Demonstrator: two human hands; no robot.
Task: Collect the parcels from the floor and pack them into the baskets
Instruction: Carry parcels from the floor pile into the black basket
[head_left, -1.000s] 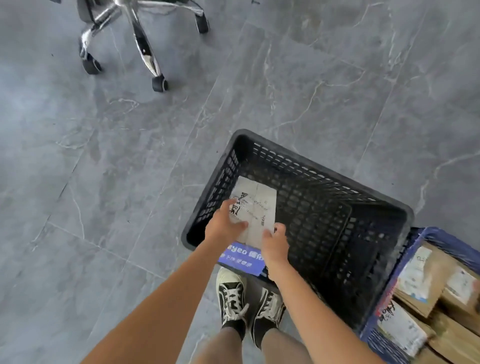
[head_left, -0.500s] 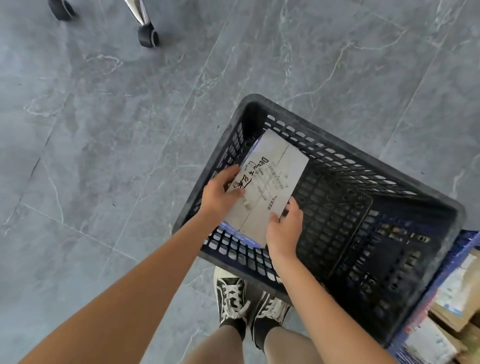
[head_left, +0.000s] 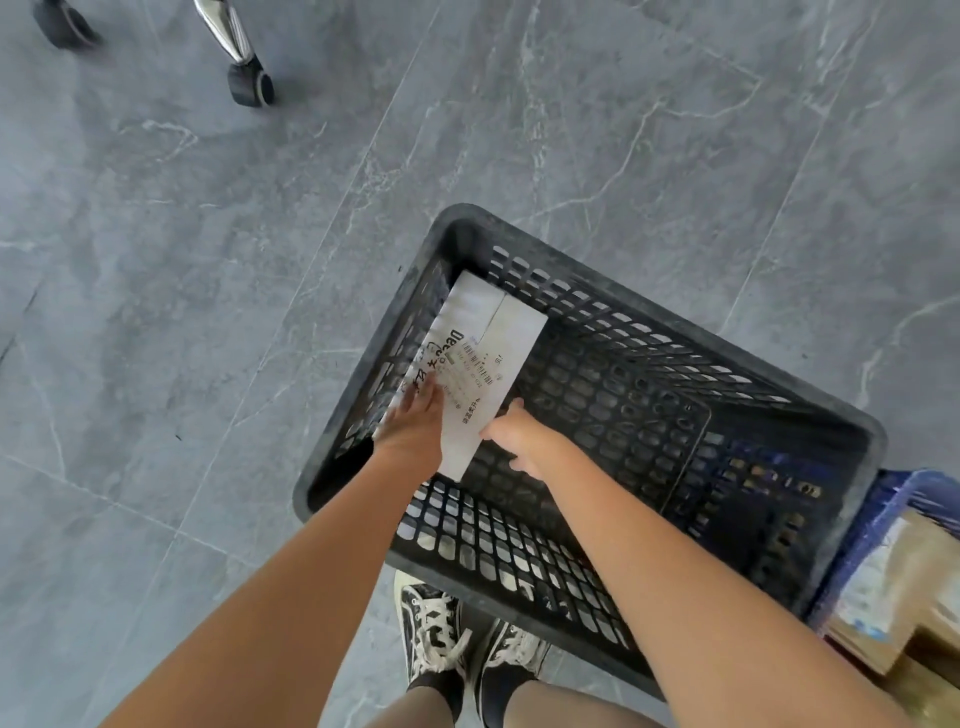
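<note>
Head view, only one camera. Parcel (head_left: 485, 364), white and flat with a printed label face-up, is down inside the black basket (head_left: 613, 291), lying against the basket's left wall and reaching toward its far-left corner. It looks tilted, far end tucked near the corner, near end toward the person; can't tell if it's fully seated on the bottom.

Left hand (head_left: 413, 423) lies on the parcel's left near edge, fingers fairly straight on the label: pressing or steadying, not curled round it as far as I can see. Right hand (head_left: 524, 441) is at the parcel's near right edge, thumb touching that edge; the other fingers curl loosely over the basket floor. Grip on that side reads as a light touch more than a clamp, though its underside is hidden.

Why this way, my read: two hands on the near end guide a flat item along the wall, so it packs flush and leaves the rest of the black basket free for more parcels. Step in hand looks like final placement and release.

Blue basket (head_left: 883, 514) touches the black basket's right side at the frame's lower right edge, already holding brown cardboard parcels (head_left: 898, 587) with labels. Grey tiled floor (head_left: 208, 312) all round; chair castors (head_left: 249, 85) top left, well apart from the baskets. Person's sneakers (head_left: 431, 631) just beside the black basket's near edge.
</note>
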